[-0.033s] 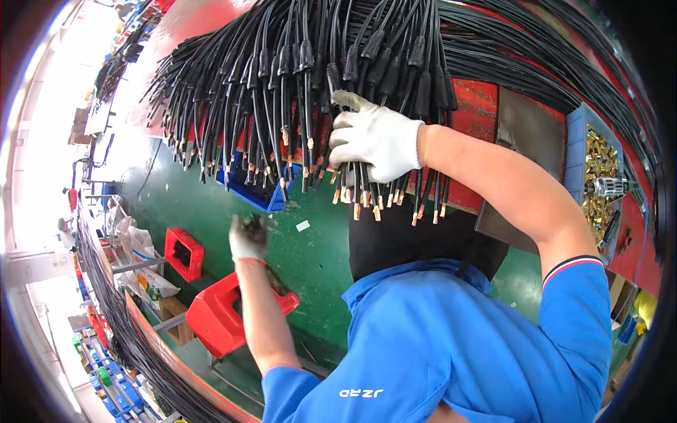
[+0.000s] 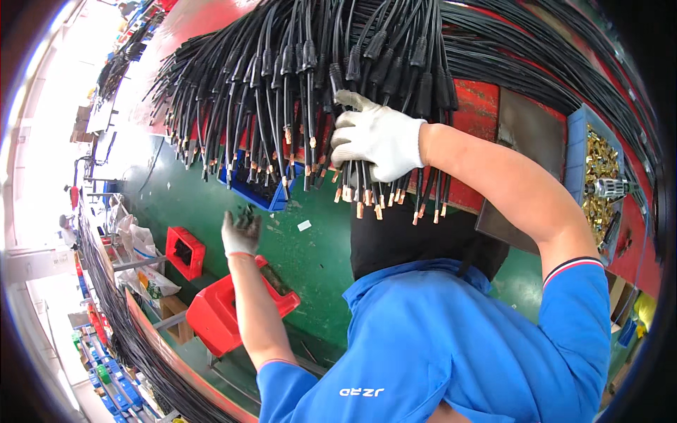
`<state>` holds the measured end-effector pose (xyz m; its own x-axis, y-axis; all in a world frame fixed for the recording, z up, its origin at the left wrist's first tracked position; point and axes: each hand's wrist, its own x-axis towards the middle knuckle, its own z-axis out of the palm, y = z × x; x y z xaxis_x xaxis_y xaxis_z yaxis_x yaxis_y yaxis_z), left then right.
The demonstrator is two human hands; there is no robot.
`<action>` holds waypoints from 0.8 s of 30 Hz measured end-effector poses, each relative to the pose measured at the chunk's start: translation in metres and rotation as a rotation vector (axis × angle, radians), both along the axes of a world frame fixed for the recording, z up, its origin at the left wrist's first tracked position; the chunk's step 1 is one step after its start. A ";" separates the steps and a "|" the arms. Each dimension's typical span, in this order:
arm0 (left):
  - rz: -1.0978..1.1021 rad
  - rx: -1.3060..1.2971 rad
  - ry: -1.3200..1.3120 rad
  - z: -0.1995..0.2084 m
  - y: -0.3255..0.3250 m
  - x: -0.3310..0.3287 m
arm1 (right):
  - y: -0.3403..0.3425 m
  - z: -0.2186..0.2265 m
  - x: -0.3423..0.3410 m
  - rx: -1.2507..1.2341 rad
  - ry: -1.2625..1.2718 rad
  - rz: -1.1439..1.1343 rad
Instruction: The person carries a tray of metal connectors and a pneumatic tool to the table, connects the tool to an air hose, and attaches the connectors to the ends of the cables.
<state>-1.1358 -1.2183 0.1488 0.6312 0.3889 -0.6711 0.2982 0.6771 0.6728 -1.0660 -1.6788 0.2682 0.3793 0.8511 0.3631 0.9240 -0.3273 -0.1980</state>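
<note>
Black cables [image 2: 310,116] hang in a thick bunch over the near edge of the red table, their stripped copper ends pointing toward me. Many carry black moulded sleeves further up. My right hand [image 2: 381,141], in a white glove, curls its fingers around some of the cables at the front of the bunch. Apart from the cables, my left hand [image 2: 241,234] hangs in the air to the left, its gloved fingers spread. Small dark bits show by its fingertips, too small to name. Just beyond it is a blue bin [image 2: 271,204] with dark pieces inside.
A blue tray [image 2: 576,151] of brass-coloured terminals stands on the red table [image 2: 474,106] at right, a metal tool resting on it. A red stool [image 2: 211,321] and a red crate [image 2: 185,252] stand on the green floor at left. More cables lie along the left bench.
My left hand has shifted slightly left and away from me, and its fingers show more spread. My right hand stays on the cables.
</note>
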 end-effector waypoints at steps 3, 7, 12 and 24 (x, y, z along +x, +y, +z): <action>0.136 0.227 0.143 0.031 0.000 0.028 | -0.016 0.004 -0.001 -0.016 0.194 0.023; 0.074 0.318 -0.123 0.025 -0.002 0.002 | -0.016 0.014 0.003 -0.029 0.102 0.049; -0.016 0.785 -0.254 0.092 -0.140 -0.048 | -0.008 0.016 0.003 -0.021 -0.003 -0.049; -0.422 0.739 -0.202 0.081 -0.260 -0.071 | 0.011 0.015 0.006 0.040 0.097 -0.210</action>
<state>-1.2065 -1.4788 0.2295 0.9002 0.3874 -0.1991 0.2531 -0.0932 0.9630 -1.0596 -1.6677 0.2836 0.5813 0.7355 0.3480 0.8124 -0.5003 -0.2996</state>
